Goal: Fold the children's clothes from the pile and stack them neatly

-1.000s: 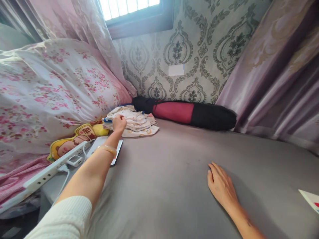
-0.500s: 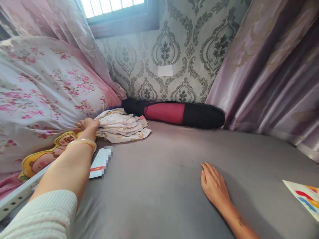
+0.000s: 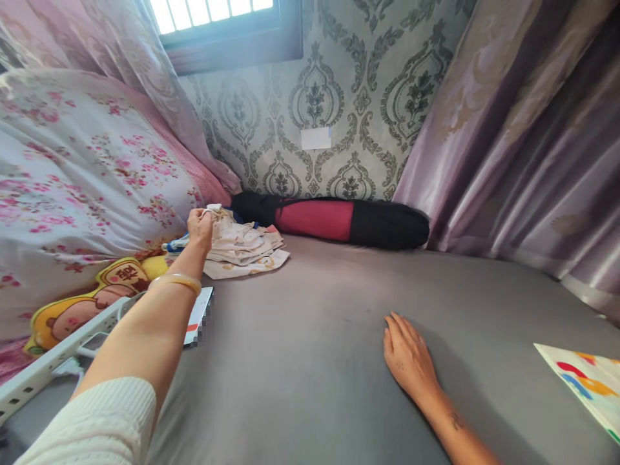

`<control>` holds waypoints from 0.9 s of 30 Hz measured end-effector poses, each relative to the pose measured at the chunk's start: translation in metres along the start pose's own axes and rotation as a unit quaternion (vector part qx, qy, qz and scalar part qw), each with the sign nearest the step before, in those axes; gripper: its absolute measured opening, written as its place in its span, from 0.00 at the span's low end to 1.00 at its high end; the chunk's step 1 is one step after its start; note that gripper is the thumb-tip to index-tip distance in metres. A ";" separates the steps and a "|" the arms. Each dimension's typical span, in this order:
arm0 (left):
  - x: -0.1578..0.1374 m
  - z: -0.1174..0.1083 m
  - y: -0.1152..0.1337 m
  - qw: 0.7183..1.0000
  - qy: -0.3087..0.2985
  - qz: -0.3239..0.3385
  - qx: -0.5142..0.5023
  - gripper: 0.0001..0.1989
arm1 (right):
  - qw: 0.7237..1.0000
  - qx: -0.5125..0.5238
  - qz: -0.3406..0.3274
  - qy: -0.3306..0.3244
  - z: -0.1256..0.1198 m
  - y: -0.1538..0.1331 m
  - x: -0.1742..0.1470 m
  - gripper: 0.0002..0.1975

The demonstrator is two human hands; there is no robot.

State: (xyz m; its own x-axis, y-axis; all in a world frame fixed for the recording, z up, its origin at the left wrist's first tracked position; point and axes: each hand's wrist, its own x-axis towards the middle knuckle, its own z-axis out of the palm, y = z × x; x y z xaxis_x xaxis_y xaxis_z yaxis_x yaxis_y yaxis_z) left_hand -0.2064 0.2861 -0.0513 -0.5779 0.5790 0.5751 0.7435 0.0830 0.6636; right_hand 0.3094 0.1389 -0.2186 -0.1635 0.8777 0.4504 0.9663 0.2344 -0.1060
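Note:
Stretched far forward, my left hand (image 3: 199,226) has its fingers closed on a bit of pale cloth at the left end of a pile of white patterned clothes (image 3: 247,248). A blue-edged piece (image 3: 175,245) sticks out to the left of that hand. The cloth at my fingers is raised a little above the rest of the pile. On the grey bed sheet (image 3: 300,349), my right hand (image 3: 409,352) lies palm down, flat and holding nothing. Below my left forearm a phone (image 3: 196,316) lies partly covered, its screen lit.
A black and red rolled bag (image 3: 314,219) lies along the patterned wall. Left are a floral pillow (image 3: 97,174), a yellow cartoon cushion (image 3: 72,316) and a white slotted rail (image 3: 48,374). A colourful printed sheet (image 3: 586,381) lies at right, below the purple curtain (image 3: 508,174).
My left hand has lifted and shifted right, drawing up an end of cloth from the clothes pile. My right hand stays flat on the sheet. The view has turned slightly.

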 end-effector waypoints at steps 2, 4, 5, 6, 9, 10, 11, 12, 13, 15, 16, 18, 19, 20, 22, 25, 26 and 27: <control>-0.003 0.009 0.009 0.992 0.036 -0.052 -0.110 0.08 | 1.000 0.001 -0.006 0.010 0.001 0.001 0.000 0.24; -0.008 0.015 0.020 0.959 0.066 -0.109 -0.253 0.04 | 1.000 0.004 -0.010 0.016 0.001 0.001 0.000 0.23; -0.011 0.017 0.027 0.936 0.074 -0.127 -0.319 0.03 | 1.000 0.006 -0.011 0.018 0.002 0.001 0.000 0.23; -0.015 0.019 0.034 0.915 0.078 -0.137 -0.371 0.04 | 1.000 0.009 -0.011 0.020 0.002 0.001 0.000 0.23; -0.029 0.023 0.056 0.845 0.062 -0.167 -0.504 0.05 | 1.000 0.020 -0.007 0.023 0.002 0.001 0.000 0.22; -0.035 0.024 0.064 0.824 0.052 -0.176 -0.535 0.05 | 0.999 0.023 -0.004 0.022 0.002 0.000 0.000 0.22; -0.040 0.026 0.071 0.801 0.041 -0.186 -0.568 0.05 | 0.999 0.025 0.000 0.021 0.002 0.000 0.000 0.22; -0.047 0.028 0.078 0.780 0.029 -0.194 -0.594 0.06 | 0.999 0.026 0.003 0.017 0.001 -0.001 0.000 0.22; -0.053 0.030 0.084 0.765 0.016 -0.200 -0.612 0.05 | 1.000 0.026 0.005 0.013 0.001 -0.001 0.000 0.22; -0.067 0.034 0.096 0.739 -0.015 -0.210 -0.639 0.05 | 1.000 0.026 0.009 0.003 -0.001 -0.002 0.000 0.23; -0.074 0.036 0.101 0.723 -0.034 -0.215 -0.655 0.05 | 1.000 0.027 0.010 -0.002 -0.002 -0.002 0.000 0.23; -0.089 0.040 0.112 0.698 -0.070 -0.224 -0.677 0.04 | 0.999 0.032 0.015 -0.010 -0.004 -0.003 0.000 0.23; -0.097 0.041 0.119 0.688 -0.088 -0.229 -0.683 0.04 | 0.999 0.037 0.017 -0.013 -0.004 -0.003 -0.001 0.23; -0.106 0.042 0.125 0.677 -0.107 -0.236 -0.689 0.04 | 0.999 0.042 0.019 -0.015 -0.005 -0.004 -0.001 0.23; -0.122 0.042 0.139 0.652 -0.148 -0.259 -0.697 0.04 | 0.998 0.051 0.022 -0.018 -0.007 -0.004 -0.001 0.22; -0.147 0.041 0.162 0.610 -0.210 -0.287 -0.708 0.05 | 0.997 0.067 0.030 -0.025 -0.009 -0.004 0.000 0.22; -0.155 0.040 0.169 0.600 -0.229 -0.292 -0.709 0.05 | 0.996 0.076 0.036 -0.028 -0.010 -0.004 0.000 0.22; -0.163 0.039 0.176 0.591 -0.245 -0.294 -0.710 0.05 | 0.995 0.090 0.042 -0.030 -0.011 -0.004 0.001 0.21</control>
State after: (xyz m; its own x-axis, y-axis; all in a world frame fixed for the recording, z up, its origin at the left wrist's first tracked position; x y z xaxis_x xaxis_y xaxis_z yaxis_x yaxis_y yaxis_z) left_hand 0.0316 0.2379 -0.0463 -0.1701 0.9831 0.0680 -0.7704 -0.1757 0.6128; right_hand 0.3075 0.1341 -0.2086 -0.0994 0.9193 0.3808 0.9271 0.2246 -0.3001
